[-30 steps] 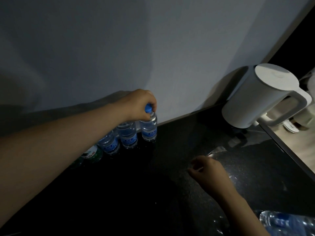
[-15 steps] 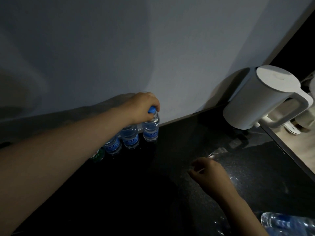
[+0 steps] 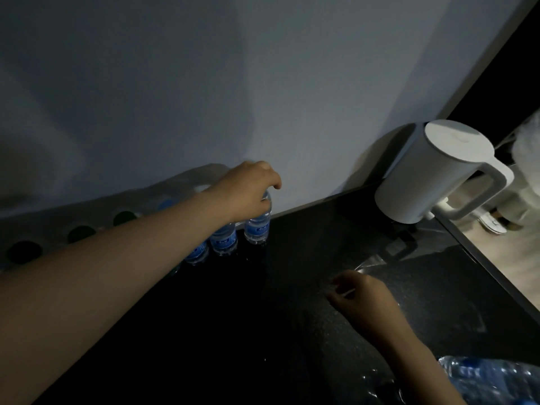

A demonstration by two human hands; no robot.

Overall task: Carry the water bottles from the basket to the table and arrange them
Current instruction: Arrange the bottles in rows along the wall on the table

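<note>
Clear plastic water bottle point(image 3: 257, 228) stands on the table point(image 3: 292, 331) directly beneath the left hand point(image 3: 248, 187), whose fingers curl round its cap. It is probably full, heavy and slick, so take the neck. The right hand point(image 3: 361, 295) lies loosely curled and empty.

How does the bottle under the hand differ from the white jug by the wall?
The end bottle is small, clear and blue-labelled; the white jug is far bigger, opaque, with a handle. The left hand grips the bottle's top; nothing touches the jug. Both stand upright on the black table.
</note>
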